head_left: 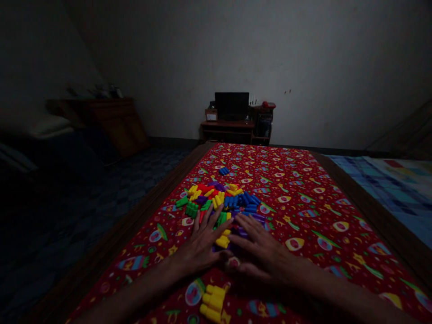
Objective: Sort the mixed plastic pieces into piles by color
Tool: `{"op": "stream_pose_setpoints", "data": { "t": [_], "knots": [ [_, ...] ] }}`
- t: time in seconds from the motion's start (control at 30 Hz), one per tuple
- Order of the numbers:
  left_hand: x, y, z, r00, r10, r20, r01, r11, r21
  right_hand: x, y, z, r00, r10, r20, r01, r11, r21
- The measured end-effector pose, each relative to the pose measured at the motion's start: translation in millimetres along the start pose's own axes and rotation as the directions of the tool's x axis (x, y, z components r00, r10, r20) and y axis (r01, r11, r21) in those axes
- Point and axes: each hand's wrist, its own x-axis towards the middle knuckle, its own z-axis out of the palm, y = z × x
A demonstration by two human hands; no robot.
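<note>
A loose heap of toy building blocks in yellow, red, green, blue and purple lies on a red patterned cloth [293, 225]. My left hand [205, 240] is spread over the heap's near left side, fingers apart, close to the green blocks [191, 209]. Across from it, my right hand [254, 245] reaches over the near right side with fingers stretched out, partly covering purple blocks [258, 218]. Between the two hands sits a yellow block [222, 242]. Nearer to me, a larger yellow block [213, 303] lies apart. Neither hand grips a block that I can see.
One blue block [223, 171] lies beyond the heap. Against the far wall stands a desk [227, 123] with a monitor [231, 104]. A wooden cabinet [118, 126] is at the left. Blue checked fabric [367, 180] spreads at the right. The room is dim.
</note>
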Motion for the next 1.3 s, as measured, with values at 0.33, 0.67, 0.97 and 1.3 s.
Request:
{"op": "stream_pose_setpoints", "data": {
  "t": [0.33, 0.67, 0.97, 1.3],
  "knots": [
    [42.4, -55.0, -35.3, 0.986, -0.069, -0.154, 0.057, 0.995, -0.079, 58.9, -20.4, 41.9, 0.908, -0.397, 0.136, 0.414, 0.900, -0.136],
    [31.6, -132.8, -31.3, 0.820, -0.435, -0.372, 0.385, 0.900, -0.205, 47.0, 52.4, 25.8, 0.993, -0.028, -0.114, 0.014, 0.992, -0.121],
    [89.6, -91.4, -17.2, 0.912, -0.353, -0.208, 0.253, 0.884, -0.393, 18.3, 93.2, 48.6, 0.773, 0.595, -0.220, -0.529, 0.796, 0.294],
    [195.3, -124.4, -34.6, 0.981, -0.192, -0.041, 0.166, 0.923, -0.348, 18.2, 95.6, 39.2, 0.595, 0.756, -0.273, -0.516, 0.620, 0.592]
  ]
}}
